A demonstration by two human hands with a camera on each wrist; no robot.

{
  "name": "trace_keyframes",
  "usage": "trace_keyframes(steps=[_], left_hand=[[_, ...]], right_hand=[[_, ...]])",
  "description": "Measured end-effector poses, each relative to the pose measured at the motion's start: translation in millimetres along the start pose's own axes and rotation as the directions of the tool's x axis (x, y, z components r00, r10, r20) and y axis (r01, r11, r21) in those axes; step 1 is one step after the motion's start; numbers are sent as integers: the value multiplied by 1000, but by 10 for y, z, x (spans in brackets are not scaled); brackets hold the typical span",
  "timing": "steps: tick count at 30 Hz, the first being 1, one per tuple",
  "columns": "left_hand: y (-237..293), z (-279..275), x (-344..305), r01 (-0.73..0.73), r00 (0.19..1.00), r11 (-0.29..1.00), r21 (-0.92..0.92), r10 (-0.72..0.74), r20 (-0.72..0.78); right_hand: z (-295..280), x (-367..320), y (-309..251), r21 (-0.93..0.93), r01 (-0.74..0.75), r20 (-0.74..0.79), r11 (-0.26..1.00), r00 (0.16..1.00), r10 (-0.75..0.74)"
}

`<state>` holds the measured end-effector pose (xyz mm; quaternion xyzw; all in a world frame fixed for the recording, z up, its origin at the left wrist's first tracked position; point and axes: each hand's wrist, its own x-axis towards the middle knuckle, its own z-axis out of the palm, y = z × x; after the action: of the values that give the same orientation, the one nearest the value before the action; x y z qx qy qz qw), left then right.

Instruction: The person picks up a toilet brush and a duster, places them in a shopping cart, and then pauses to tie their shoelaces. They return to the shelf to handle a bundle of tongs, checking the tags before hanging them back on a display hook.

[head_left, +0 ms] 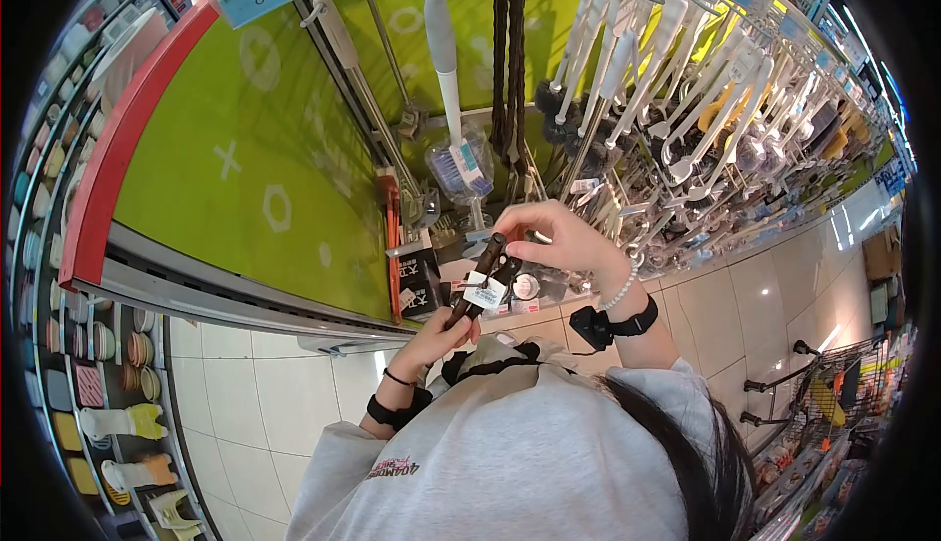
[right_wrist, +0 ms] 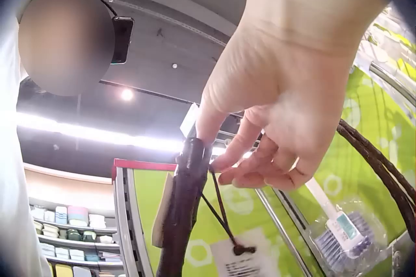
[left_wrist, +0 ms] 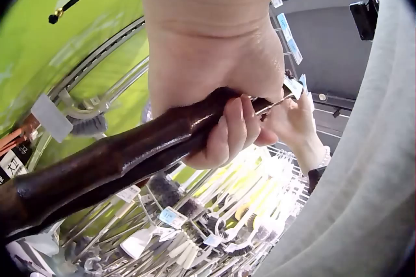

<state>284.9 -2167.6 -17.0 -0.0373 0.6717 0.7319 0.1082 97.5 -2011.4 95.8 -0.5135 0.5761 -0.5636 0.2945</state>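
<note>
A dark brown, knobbly stick [head_left: 458, 312] [left_wrist: 123, 153] [right_wrist: 179, 218] is held in front of the chest. My left hand [head_left: 431, 343] [left_wrist: 214, 69] grips it, fingers curled round the shaft. At the stick's upper end is my right hand [head_left: 557, 237] [right_wrist: 286, 88], thumb and forefinger pinching the end beside a thin dark cord [right_wrist: 221, 209]; its other fingers are loosely bent. A white tag [head_left: 484, 291] [right_wrist: 244, 257] hangs from the cord. Whether the stick is one piece or two side by side, I cannot tell.
Close ahead stands a green display panel [head_left: 265, 169] with a red edge. Long-handled brushes [head_left: 676, 100] hang at the right, and a blue-bristled brush [head_left: 461, 167] hangs in the middle near dark braided sticks [head_left: 508, 71]. A wire cart [head_left: 843, 384] is at the lower right.
</note>
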Motion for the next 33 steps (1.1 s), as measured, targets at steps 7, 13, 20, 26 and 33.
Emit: trace_keyframes(steps=[7,13,20,26,33], left_hand=[[57,-8,10,39,999,996,82,-38,-18],[6,-50,27,143,990,989,47,-143,-14],[41,-26,44,72,997,992,100,-73,4],[30,-32,152,-53,997,999,8,53,55],[348,119,327,-216,966,941,260,245,-81]], right_hand=[[-29,5,162,-102,-105,144,989,982,119],[-59,-54,325,230,-178,-62,957,978,197],[-67,-141,245,709,-187,40,680,973,227],[-21,-83,60,605,35,-76,796,997,15],[-19,90,-371,159,-1,-226,987,973,37]])
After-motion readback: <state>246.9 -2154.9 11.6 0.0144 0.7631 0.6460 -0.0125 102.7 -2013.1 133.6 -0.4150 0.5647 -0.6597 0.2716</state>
